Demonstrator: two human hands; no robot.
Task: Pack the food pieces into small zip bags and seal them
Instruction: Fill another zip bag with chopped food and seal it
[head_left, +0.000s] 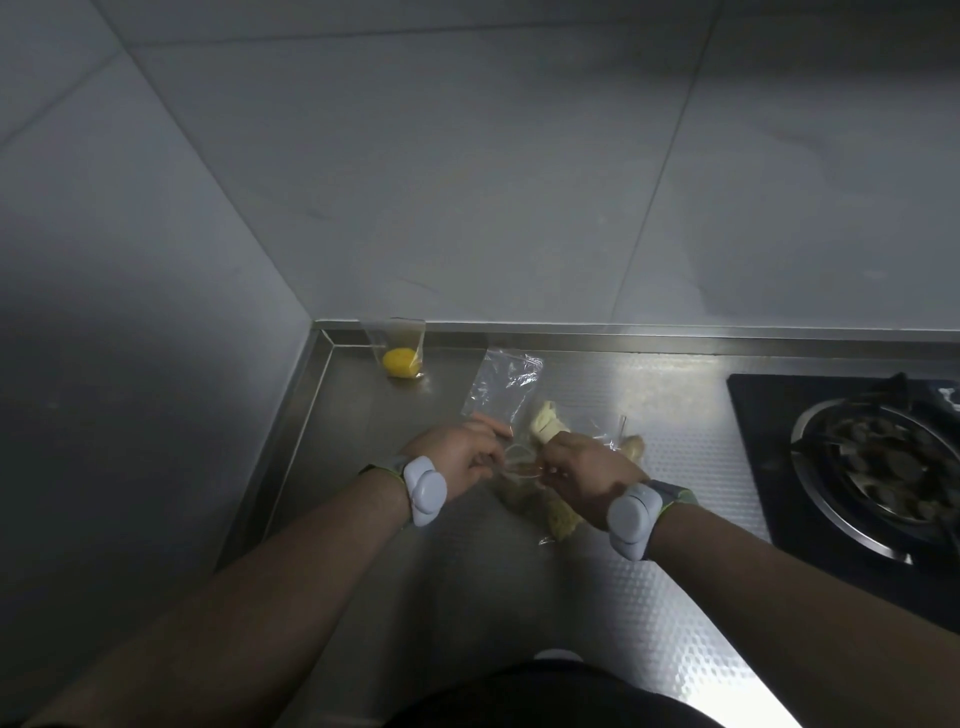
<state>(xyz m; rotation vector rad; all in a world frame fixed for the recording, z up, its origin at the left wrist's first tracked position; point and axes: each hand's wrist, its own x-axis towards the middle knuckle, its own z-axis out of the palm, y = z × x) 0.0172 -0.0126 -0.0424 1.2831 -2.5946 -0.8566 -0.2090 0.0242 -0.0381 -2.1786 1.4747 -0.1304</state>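
On the steel counter (623, 571) my left hand (462, 457) and my right hand (587, 478) meet over a small clear zip bag (519, 470), each pinching its mouth. Pale yellowish food pieces (545, 423) lie just beyond my right hand, and more of them (561, 519) show beneath it inside clear plastic. A loose clear bag (501, 387) lies crumpled behind my left hand. At the back left corner a small zip bag with a round yellow piece (399, 361) leans against the wall.
A black gas hob (857, 467) with a metal burner ring sits to the right. Grey tiled walls close off the back and the left side. Both wrists wear grey bands with white modules.
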